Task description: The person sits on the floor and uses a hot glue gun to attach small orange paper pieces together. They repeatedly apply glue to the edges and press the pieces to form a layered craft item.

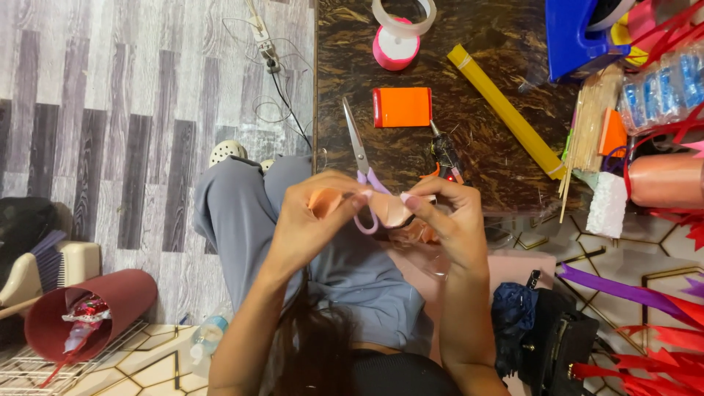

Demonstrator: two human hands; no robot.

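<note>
At the far left, on the floor, a dark red tube (88,312) lies on its side on a wire rack (44,367), with a brush (44,264) just beside it. Further right, the left hand (312,224) is curled, its fingers and thumb pinching the left part of a peach-coloured ribbon piece (359,205), which is held in the air over the person's lap, just off the near edge of the dark marbled worktop (484,139). The right hand (447,220) is likewise closed, fingertips gripping the right part of the same ribbon piece; both hands meet on it.

Behind the hands, scissors with lilac handles (359,161) lie at the near edge of the worktop, blades pointing away from the person. Right of them lies an orange block (402,107), and towards the far edge stand a pink ribbon spool (396,45) and a clear tape roll (403,13). A long yellow stick (506,110) runs diagonally across the worktop. Near the right edge lie a bundle of wooden skewers (587,128) and a white foam block (607,205). Red ribbon strips (660,359) lie at the lower right, next to a black bag (557,337).
</note>
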